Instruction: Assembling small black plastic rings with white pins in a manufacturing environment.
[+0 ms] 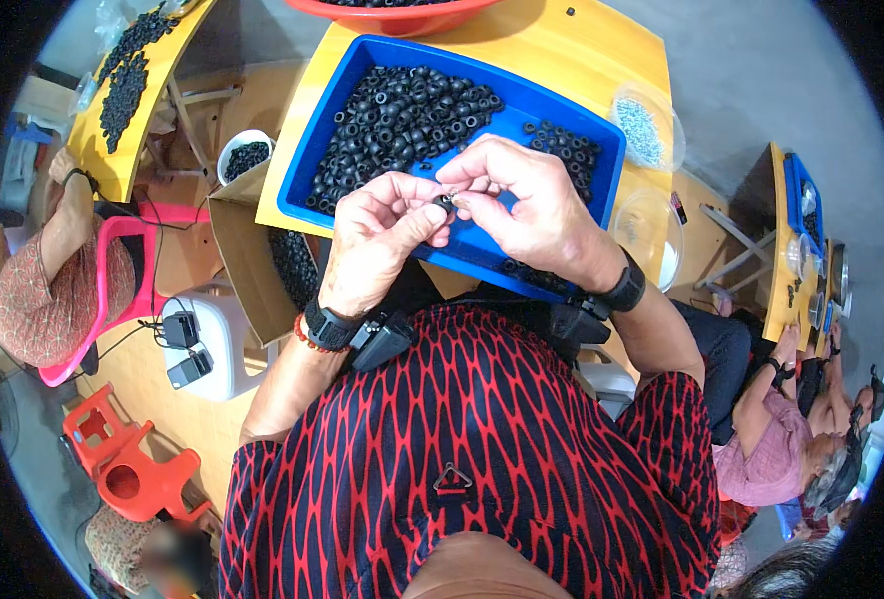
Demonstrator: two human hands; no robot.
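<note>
Both my hands meet over a blue tray (477, 258), with a small black ring-shaped part (443, 203) between them. My left hand (374, 225) is closed, pinching this part between thumb and fingers. From the other side my right hand (537, 205) is closed too, its thumb and fingertips at the same part; a tiny shiny bit shows there, too small to name. A heap of similar black parts (397, 125) fills the tray's left and far side. More black parts (574, 155) lie along its right side, partly hidden by my right hand.
The tray rests on a yellow table (601, 45). Beyond it is a red basin (402, 18); to the right, a tub of light-blue pieces (641, 130). A cardboard box (237, 250) and white bucket (245, 140) are at left. Other people sit on both sides.
</note>
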